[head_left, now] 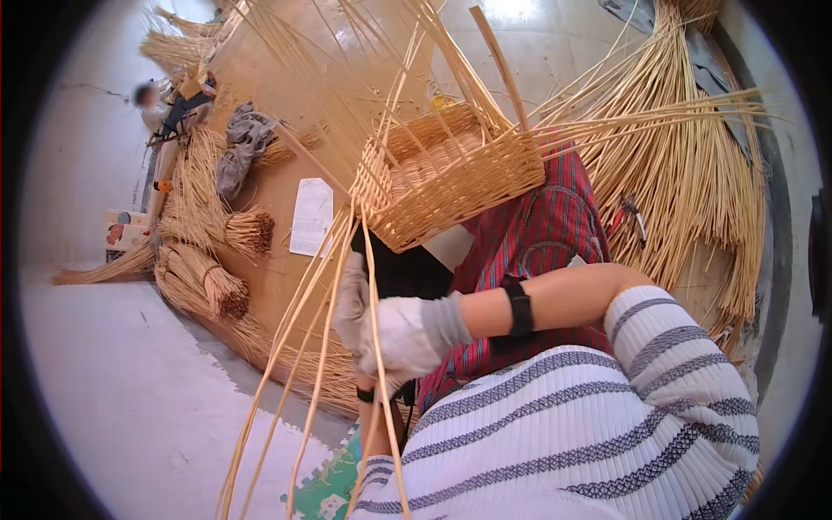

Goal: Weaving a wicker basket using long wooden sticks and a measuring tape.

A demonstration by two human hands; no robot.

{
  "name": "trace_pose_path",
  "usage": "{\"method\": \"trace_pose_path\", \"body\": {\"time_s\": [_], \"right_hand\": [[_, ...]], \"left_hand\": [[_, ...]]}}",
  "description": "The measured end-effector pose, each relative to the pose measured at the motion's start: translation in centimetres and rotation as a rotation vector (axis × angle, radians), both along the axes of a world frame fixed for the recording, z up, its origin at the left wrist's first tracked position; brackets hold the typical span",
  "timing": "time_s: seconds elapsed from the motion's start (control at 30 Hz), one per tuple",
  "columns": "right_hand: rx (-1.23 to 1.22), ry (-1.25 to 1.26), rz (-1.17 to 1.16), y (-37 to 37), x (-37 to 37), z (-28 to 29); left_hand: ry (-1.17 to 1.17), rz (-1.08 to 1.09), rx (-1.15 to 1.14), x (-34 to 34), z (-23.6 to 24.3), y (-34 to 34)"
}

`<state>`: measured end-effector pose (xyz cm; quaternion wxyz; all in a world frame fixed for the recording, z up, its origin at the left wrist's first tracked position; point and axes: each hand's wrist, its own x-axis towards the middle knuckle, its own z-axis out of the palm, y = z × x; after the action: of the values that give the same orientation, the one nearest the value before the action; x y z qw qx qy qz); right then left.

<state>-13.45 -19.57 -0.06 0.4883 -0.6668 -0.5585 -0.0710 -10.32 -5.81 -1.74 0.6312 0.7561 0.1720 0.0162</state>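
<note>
A partly woven wicker basket [459, 198] lies tilted in front of me, its open side facing away, with long rods sticking out from its rim. From its near left corner several loose wicker rods [299, 334] run down toward me. My left hand [349, 299], in a pale work glove, is closed around some of these rods just below that corner. Across the left wrist lies my right hand [400, 336], also gloved, with a rod passing over it. The right fingers are mostly hidden behind the rods and the left hand.
Tied rod bundles [201, 277] lie on the left; a large fan of loose rods [693, 191] spreads at right, with pliers [640, 221] on it. A white paper sheet [312, 217] and a grey cloth [247, 149] lie on the floor. Another person [156, 108] sits far left.
</note>
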Motion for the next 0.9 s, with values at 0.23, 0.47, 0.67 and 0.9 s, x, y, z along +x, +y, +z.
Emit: {"method": "trace_pose_path", "body": {"time_s": [0.23,0.47,0.67,0.9], "right_hand": [[-0.36,-0.027,-0.25,-9.5,0.9,3.7],[0.855,1.115,-0.525,-15.8,11.8,-5.1],[0.488,0.959,-0.686,-18.6,10.2,-7.0],[0.496,0.986,-0.908,-17.0,11.8,-6.3]], "left_hand": [[-0.689,-0.284,-0.287,3.3,4.1,-4.6],[-0.647,-0.203,0.028,0.8,-2.5,-0.3],[-0.243,-0.077,0.103,3.6,-7.2,-2.8],[-0.396,-0.567,-0.116,12.6,-5.1,-0.7]]}}
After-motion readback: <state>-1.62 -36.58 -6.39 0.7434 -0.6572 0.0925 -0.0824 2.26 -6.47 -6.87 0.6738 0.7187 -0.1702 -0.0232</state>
